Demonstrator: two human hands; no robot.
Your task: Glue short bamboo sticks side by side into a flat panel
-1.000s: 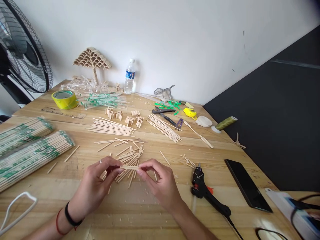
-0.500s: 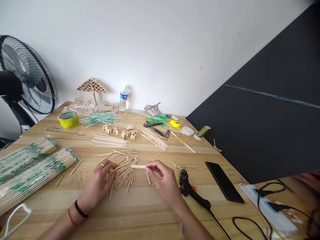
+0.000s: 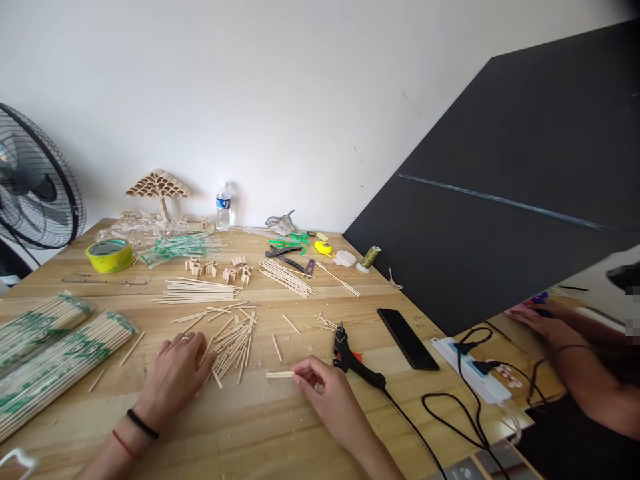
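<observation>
Between the thumb and fingers of my right hand [image 3: 323,393] is a short piece of joined wooden sticks [image 3: 279,375], pointing left just above the table. My left hand [image 3: 180,367] lies palm down on the table with its fingers apart, its fingertips beside the loose pile of short sticks [image 3: 235,350]. No object shows in its grasp. Two single short sticks lie between the hands and farther back. To the right of my right hand rests a black glue gun [image 3: 357,360]. Small stick assemblies [image 3: 230,275] stand behind the long sticks [image 3: 200,291].
Packs of sticks [image 3: 65,367] lie left, near yellow tape [image 3: 110,257]. A bottle [image 3: 223,208], tree-shaped model [image 3: 158,188] and pliers [image 3: 287,253] are farther back. A phone [image 3: 407,339], power strip [image 3: 473,373] and another person's arm [image 3: 585,367] are right.
The view has turned right, bringing another person's arm into sight. My right hand has drawn the stick piece nearer, away from the pile. My left hand has lowered and spread beside the pile.
</observation>
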